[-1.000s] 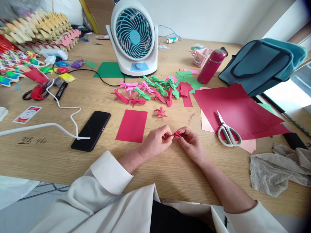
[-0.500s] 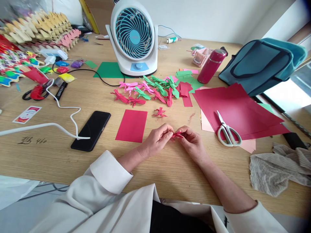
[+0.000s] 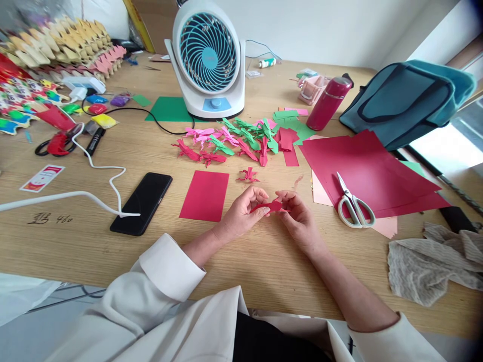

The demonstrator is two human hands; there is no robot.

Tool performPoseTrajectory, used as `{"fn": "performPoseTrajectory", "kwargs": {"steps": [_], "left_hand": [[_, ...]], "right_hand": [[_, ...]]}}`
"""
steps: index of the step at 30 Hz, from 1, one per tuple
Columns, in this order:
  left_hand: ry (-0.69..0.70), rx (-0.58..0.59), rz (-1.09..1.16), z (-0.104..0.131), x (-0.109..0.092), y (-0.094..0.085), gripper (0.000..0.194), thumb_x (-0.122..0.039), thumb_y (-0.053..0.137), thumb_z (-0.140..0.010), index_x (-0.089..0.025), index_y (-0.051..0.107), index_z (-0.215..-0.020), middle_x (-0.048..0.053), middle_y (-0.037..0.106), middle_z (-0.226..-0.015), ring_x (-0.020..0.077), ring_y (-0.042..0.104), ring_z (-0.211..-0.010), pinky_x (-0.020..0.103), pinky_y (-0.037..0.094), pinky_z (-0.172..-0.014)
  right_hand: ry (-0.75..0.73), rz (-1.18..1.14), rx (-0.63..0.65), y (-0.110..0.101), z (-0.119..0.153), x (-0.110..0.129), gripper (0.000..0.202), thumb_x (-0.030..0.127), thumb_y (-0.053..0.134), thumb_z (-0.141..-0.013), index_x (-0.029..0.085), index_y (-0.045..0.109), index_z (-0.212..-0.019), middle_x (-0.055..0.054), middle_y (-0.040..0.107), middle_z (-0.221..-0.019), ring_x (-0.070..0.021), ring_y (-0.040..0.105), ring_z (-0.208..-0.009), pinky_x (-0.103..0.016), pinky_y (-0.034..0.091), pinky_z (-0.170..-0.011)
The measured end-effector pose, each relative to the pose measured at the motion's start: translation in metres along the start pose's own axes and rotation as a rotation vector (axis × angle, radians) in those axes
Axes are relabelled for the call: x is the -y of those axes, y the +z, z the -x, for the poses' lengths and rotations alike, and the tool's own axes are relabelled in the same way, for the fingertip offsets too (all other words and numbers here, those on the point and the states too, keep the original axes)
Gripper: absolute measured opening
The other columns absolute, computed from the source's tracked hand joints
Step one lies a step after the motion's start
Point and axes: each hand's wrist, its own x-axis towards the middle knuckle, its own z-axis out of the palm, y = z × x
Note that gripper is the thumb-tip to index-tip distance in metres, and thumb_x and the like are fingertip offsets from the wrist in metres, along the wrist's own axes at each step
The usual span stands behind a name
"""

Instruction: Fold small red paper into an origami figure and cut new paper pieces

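A narrow red folded paper piece is held just above the table between my two hands. My left hand pinches its left part between thumb and fingers. On its other end, my right hand closes thumb and fingertips. Beyond them lies a small red folded paper piece with leg-like points. To the left of my hands rests a flat red paper rectangle. Farther back, several folded paper figures in green, pink and red lie in a heap.
White-handled scissors lie on large red sheets at right, near a crumpled cloth. A black phone and white cable are at left. Behind stand a fan, a red bottle and a teal bag.
The red folded paper has turned in my hands, so more of its length shows across my left thumb. My fingers have lifted and spread slightly. Things on the table have stayed put.
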Motion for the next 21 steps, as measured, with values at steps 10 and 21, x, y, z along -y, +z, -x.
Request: {"fn": "performPoseTrajectory", "kwargs": {"steps": [10, 21], "left_hand": [[-0.043, -0.036, -0.087, 0.001, 0.004, -0.002, 0.031, -0.022, 0.067, -0.085, -0.016, 0.059, -0.114, 0.005, 0.063, -0.100, 0.0156, 0.061, -0.096, 0.028, 0.055, -0.084], [-0.197, 0.012, 0.046, -0.001, -0.006, -0.002, 0.031, -0.036, 0.078, -0.076, -0.015, 0.066, -0.097, 0.004, 0.069, -0.100, 0.0171, 0.065, -0.097, 0.030, 0.048, -0.092]], "right_hand": [[-0.017, -0.003, -0.029, 0.002, 0.002, 0.008, 0.021, 0.041, 0.073, -0.083, 0.026, 0.064, -0.094, -0.001, 0.063, -0.089, -0.0163, 0.059, -0.081, -0.031, 0.050, -0.077], [-0.018, 0.055, 0.008, 0.000, 0.003, 0.010, 0.020, 0.043, 0.072, -0.084, 0.025, 0.066, -0.086, -0.002, 0.063, -0.083, -0.0174, 0.057, -0.080, -0.031, 0.048, -0.076]]}}
